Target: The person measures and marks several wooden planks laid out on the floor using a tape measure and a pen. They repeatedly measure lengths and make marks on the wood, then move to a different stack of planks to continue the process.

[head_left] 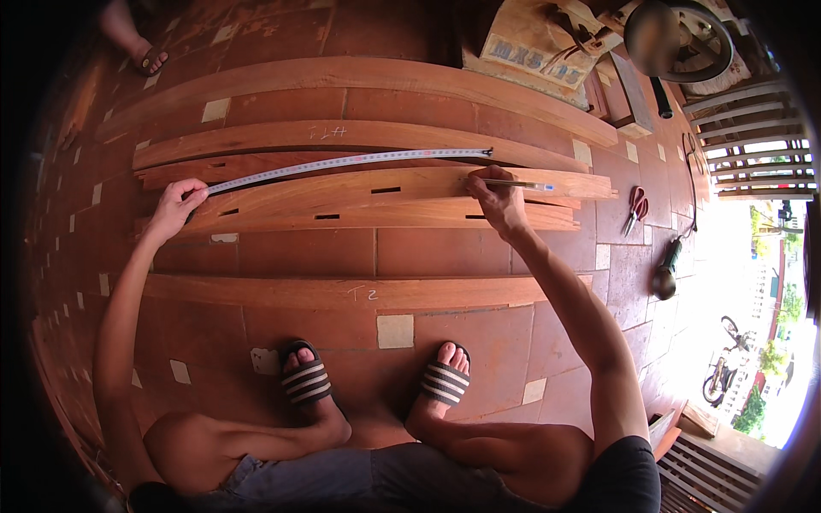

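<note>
Here:
Left hand (177, 205): pinching tape measure (351, 160) against plank (376, 190).
Right hand (496, 198): gripping pencil (520, 184), tip on plank.

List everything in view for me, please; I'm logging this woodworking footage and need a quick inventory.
wooden planks: several, reddish brown, laid side by side on the floor, some with slots
tape measure: one, pale, stretched across the planks
pencil: one, slim, on a plank
tiled floor: red-brown with pale squares
scissors: one, red handles, floor at right
power tool: one, dark, floor at right
another person's foot: one, top left
sandals: two, striped
left hand: holds the tape's end
right hand: holds the pencil
</note>
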A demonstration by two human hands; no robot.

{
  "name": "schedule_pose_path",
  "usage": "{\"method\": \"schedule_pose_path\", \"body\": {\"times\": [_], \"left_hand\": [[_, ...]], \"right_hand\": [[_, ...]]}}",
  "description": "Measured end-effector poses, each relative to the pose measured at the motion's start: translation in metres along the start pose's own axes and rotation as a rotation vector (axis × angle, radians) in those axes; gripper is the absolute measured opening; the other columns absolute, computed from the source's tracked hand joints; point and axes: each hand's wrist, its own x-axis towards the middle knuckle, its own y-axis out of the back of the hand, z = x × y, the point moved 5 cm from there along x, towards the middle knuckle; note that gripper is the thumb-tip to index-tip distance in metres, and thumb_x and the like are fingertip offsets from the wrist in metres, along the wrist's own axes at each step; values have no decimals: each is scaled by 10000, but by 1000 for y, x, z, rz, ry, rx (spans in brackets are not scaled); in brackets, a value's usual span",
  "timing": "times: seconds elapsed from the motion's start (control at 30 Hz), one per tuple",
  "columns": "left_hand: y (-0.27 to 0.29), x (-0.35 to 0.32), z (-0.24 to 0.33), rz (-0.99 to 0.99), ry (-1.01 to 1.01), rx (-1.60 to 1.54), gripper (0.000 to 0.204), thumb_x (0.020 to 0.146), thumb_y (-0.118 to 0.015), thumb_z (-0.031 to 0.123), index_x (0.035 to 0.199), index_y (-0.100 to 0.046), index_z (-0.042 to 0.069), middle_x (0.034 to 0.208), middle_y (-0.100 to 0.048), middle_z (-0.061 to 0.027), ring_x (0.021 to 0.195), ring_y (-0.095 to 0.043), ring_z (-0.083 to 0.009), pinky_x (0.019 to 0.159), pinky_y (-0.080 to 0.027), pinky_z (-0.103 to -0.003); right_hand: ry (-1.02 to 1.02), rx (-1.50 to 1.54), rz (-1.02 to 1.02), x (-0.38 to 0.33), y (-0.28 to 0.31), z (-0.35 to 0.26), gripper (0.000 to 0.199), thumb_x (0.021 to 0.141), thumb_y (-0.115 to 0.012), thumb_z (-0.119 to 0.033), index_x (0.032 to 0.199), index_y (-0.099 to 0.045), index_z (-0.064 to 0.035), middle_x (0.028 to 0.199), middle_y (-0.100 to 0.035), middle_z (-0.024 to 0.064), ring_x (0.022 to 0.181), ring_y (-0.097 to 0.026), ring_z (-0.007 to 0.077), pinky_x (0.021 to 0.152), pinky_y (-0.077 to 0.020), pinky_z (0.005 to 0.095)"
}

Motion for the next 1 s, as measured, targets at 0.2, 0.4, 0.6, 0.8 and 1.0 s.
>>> {"method": "schedule_pose_path", "body": {"times": [0.2, 0.4, 0.6, 0.8, 1.0], "left_hand": [[0, -1, 1, 4, -8, 3, 226, 999, -646, 209, 938, -658, -8, 729, -578, -17, 707, -482, -99, 668, -410, -290], [-1, -5, 7, 11, 37, 25, 242, 997, -647, 214, 932, -659, -18, 741, -569, -10, 720, -485, -104, 665, -408, -296], [-2, -7, 2, 18, 35, 8, 243, 1000, -648, 222, 937, -663, -12, 738, -555, -10, 724, -484, -102, 667, -408, -292], [-6, -6, -4, 55, 47, 41, 202, 980, -669, 195, 937, -662, -2, 730, -554, -15, 711, -484, -109, 662, -410, -293], [-14, -11, 6, 140, -85, 262, 197, 869, -752, 121, 986, -635, 15, 918, -613, -83, 834, -608, -233, 756, -484, -350]], "right_hand": [[54, -61, -8, 0, 0, -2, 310, 899, -675, -284, 923, -705, 24, 804, -717, 155, 726, -668, 217, 685, -530, 344], [44, -44, -9, 1, 1, 2, 323, 891, -674, -295, 920, -706, 25, 814, -721, 155, 727, -671, 225, 689, -533, 350], [26, -41, -14, 3, -1, 5, 318, 892, -665, -283, 920, -698, 33, 775, -710, 148, 700, -659, 211, 676, -532, 347], [30, -25, -14, 2, 0, 3, 300, 901, -660, -262, 929, -696, 34, 767, -708, 145, 698, -660, 208, 676, -534, 347], [28, -67, -60, -2, -3, -16, 311, 909, -675, -273, 955, -709, 33, 781, -722, 138, 722, -675, 211, 701, -546, 344]]}}
